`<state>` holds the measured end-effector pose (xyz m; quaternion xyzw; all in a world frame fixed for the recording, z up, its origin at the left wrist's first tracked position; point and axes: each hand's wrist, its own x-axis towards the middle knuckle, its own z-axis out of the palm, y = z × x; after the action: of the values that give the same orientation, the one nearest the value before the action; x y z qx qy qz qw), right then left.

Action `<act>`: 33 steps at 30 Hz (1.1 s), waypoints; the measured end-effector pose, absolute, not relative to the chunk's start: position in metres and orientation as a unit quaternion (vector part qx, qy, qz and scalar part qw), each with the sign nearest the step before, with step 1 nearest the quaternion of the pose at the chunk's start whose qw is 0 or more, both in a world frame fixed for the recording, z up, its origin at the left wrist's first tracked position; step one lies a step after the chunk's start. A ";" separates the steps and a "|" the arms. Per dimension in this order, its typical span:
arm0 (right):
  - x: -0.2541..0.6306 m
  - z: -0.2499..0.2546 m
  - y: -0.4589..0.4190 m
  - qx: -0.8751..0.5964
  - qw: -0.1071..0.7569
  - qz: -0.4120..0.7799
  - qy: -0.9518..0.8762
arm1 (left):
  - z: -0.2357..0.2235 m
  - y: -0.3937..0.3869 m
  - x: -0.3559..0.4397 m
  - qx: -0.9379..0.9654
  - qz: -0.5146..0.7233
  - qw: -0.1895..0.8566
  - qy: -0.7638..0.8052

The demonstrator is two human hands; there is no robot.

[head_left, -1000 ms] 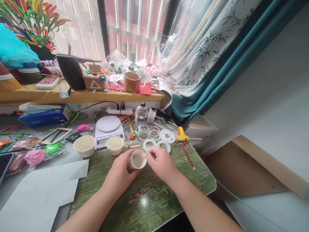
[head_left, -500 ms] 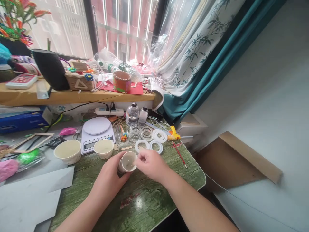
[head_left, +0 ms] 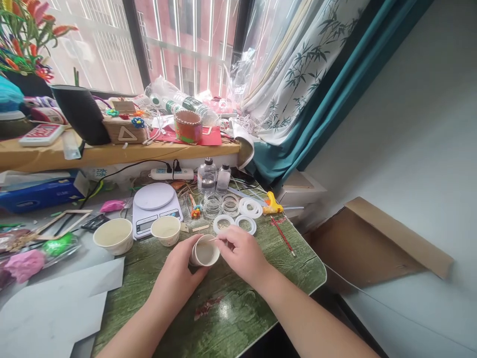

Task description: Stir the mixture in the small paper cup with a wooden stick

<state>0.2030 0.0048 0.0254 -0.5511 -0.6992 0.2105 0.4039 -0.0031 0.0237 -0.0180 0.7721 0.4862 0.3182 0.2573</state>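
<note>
1. The cup (head_left: 206,250) is made of smooth, matt paper.
2. The table (head_left: 179,325) is finished in glossy wood grain.
3. The scale (head_left: 153,197) is cased in smooth plastic.
4. The box (head_left: 365,248) is formed of matt cardboard.

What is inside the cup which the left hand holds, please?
The cup seems to contain greyish liquid, which hides its bottom; a thin stick in the right hand reaches over the rim.

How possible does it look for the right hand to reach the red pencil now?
Probably yes: the red pencil lies to the right of the right hand and nothing visible blocks the way, although that hand holds a thin pale stick.
</note>
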 end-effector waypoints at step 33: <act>0.198 0.046 0.012 -0.594 0.318 0.309 -0.672 | -0.015 0.023 -0.002 0.764 0.325 0.266 0.490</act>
<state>0.1984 0.0117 0.0458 -0.5935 -0.6719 0.3085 0.3179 -0.0022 0.0232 -0.0152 0.7637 0.4904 0.3246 0.2661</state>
